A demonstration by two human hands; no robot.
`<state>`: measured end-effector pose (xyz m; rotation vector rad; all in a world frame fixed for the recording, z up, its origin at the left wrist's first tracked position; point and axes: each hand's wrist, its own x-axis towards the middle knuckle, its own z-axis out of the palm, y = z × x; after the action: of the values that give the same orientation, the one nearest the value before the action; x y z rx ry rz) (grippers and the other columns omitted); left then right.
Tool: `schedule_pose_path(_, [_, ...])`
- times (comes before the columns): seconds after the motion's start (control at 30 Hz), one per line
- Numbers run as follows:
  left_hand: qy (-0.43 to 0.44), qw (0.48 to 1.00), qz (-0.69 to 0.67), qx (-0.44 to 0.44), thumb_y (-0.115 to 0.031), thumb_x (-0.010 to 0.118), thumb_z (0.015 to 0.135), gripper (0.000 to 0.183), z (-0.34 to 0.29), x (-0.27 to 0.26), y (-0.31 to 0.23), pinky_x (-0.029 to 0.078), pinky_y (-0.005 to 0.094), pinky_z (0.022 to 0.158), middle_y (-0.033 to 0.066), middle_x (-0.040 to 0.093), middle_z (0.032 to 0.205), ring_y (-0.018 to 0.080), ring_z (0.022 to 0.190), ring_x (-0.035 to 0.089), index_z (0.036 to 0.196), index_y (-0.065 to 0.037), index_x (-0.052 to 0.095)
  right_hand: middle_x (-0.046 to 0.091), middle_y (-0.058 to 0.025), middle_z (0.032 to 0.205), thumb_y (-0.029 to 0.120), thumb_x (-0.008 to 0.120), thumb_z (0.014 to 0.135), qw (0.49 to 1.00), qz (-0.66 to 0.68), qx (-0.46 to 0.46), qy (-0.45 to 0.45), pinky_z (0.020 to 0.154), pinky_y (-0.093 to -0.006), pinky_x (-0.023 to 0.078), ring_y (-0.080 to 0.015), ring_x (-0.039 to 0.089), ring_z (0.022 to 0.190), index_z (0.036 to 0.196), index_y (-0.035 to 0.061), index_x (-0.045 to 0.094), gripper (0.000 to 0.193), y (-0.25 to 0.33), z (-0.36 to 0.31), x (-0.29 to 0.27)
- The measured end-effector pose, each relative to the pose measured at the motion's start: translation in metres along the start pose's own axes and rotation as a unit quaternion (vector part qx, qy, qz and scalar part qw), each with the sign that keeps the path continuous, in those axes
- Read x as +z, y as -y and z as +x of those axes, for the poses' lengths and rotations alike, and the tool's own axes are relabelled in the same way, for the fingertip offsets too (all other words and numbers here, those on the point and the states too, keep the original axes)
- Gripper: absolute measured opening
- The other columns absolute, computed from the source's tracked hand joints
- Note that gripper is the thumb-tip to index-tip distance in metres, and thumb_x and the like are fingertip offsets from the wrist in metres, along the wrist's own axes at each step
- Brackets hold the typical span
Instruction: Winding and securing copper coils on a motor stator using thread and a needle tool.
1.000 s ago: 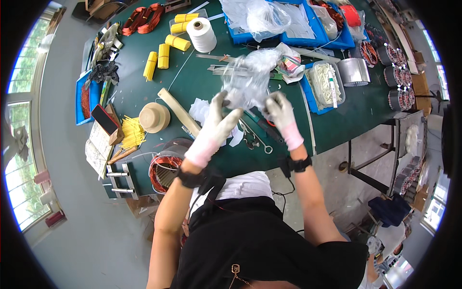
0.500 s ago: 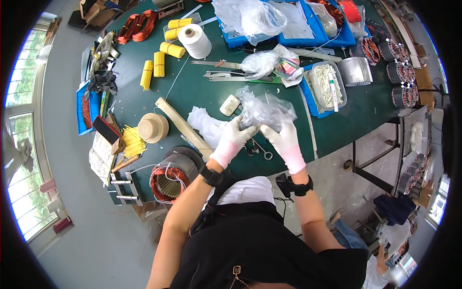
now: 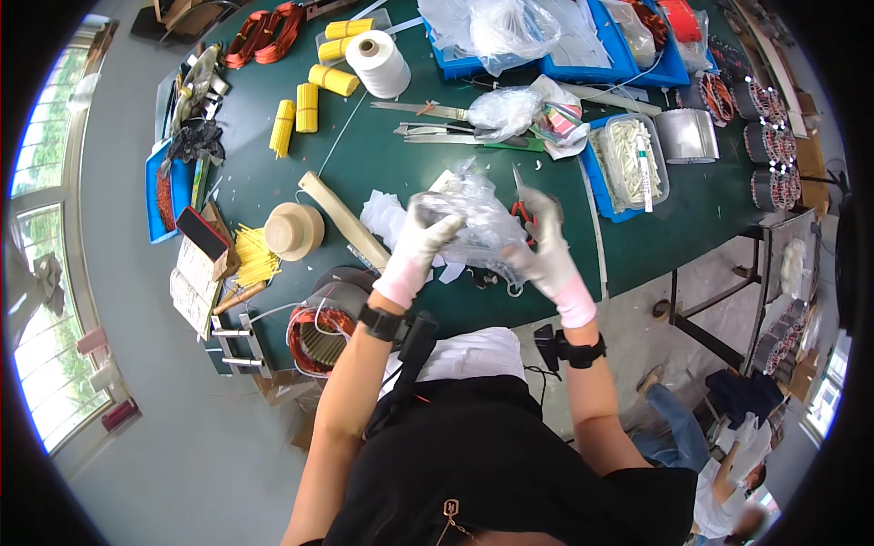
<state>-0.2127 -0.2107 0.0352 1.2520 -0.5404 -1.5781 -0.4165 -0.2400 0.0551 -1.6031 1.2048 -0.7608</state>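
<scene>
My left hand (image 3: pixel 423 241), in a white glove with a pink cuff, grips the left side of a crumpled clear plastic bag (image 3: pixel 482 218). My right hand (image 3: pixel 551 250), gloved alike and a little blurred, is at the bag's right side with thumb and fingers apart. Beside its fingers, partly hidden, are red-handled scissors (image 3: pixel 519 211) with the blades pointing away from me. A pale block (image 3: pixel 443 182) shows partly behind the bag. White sheet material (image 3: pixel 384 214) lies to the left of the bag.
A wooden bar (image 3: pixel 341 218), a beige round block (image 3: pixel 293 231) and a wire-wound stator (image 3: pixel 323 337) are on the left. Farther back are a white thread cone (image 3: pixel 379 65) and blue trays (image 3: pixel 592 68). A tub of white pieces (image 3: pixel 628 164) stands at right. Another person sits lower right.
My hands have moved apart; the right has left the bag's near edge and shifted right. My left hand and the bag have moved left. The red-handled scissors have come into sight.
</scene>
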Motion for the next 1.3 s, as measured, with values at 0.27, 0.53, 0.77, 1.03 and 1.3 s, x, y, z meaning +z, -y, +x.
schedule_pose_path(0.27, [-0.033, 0.890, 0.451, 0.056, -0.023, 0.061, 0.083, 0.033, -0.003, 0.000, 0.018, 0.045, 0.0256, 0.064, 0.0008, 0.060, 0.083, 0.0126, 0.068, 0.054, 0.108, -0.002, 0.056, 0.056, -0.0091, 0.098, 0.002, 0.048, 0.084, 0.948, 0.180, 0.251, -0.076, 0.071, -0.0304, 0.049, -0.0156, 0.056, 0.083, 0.099, 0.0023, 0.050, 0.016, -0.046, 0.037, 0.024])
schedule_pose_path(0.53, [-0.078, 0.970, -0.192, -0.126, -0.023, 0.043, 0.093, 0.027, 0.019, -0.033, 0.015, 0.049, 0.0324, 0.077, 0.0051, 0.062, 0.091, 0.0166, 0.079, 0.059, 0.105, -0.003, 0.057, 0.054, -0.0211, 0.099, 0.015, 0.074, 0.068, 0.983, -0.178, 0.024, 0.021, 0.078, -0.0407, 0.047, -0.0355, 0.057, 0.090, 0.114, 0.0078, 0.046, 0.054, -0.031, 0.021, 0.023])
schedule_pose_path(0.77, [0.087, 0.960, -0.256, -0.078, -0.024, 0.043, 0.092, 0.041, -0.001, -0.030, -0.005, 0.044, 0.0387, 0.094, 0.0097, 0.054, 0.117, 0.0223, 0.105, 0.055, 0.127, -0.003, 0.040, 0.057, -0.0135, 0.112, -0.001, 0.050, 0.082, 0.788, 0.486, 0.375, 0.053, 0.087, -0.0437, 0.049, -0.0254, 0.059, 0.098, 0.110, -0.0002, 0.051, 0.029, -0.039, 0.035, 0.010])
schedule_pose_path(1.03, [-0.093, 0.980, 0.140, -0.108, -0.032, 0.052, 0.090, 0.041, 0.008, -0.023, -0.012, 0.048, 0.0291, 0.080, 0.0054, 0.060, 0.099, 0.0153, 0.090, 0.058, 0.119, -0.004, 0.050, 0.057, -0.0128, 0.110, 0.009, 0.048, 0.085, 0.662, 0.685, 0.300, 0.048, 0.084, -0.0397, 0.049, -0.0241, 0.058, 0.096, 0.117, 0.0058, 0.049, 0.032, -0.017, 0.036, 0.021])
schedule_pose_path(1.3, [-0.094, 0.978, -0.118, -0.144, -0.038, 0.044, 0.094, 0.042, 0.010, -0.032, -0.028, 0.052, 0.0422, 0.081, 0.0121, 0.057, 0.110, 0.0251, 0.096, 0.060, 0.119, -0.005, 0.046, 0.049, -0.0120, 0.121, -0.001, 0.046, 0.084, 0.995, 0.022, 0.028, 0.097, 0.082, -0.0314, 0.044, -0.0200, 0.056, 0.090, 0.099, 0.0045, 0.055, 0.018, 0.002, 0.046, 0.012])
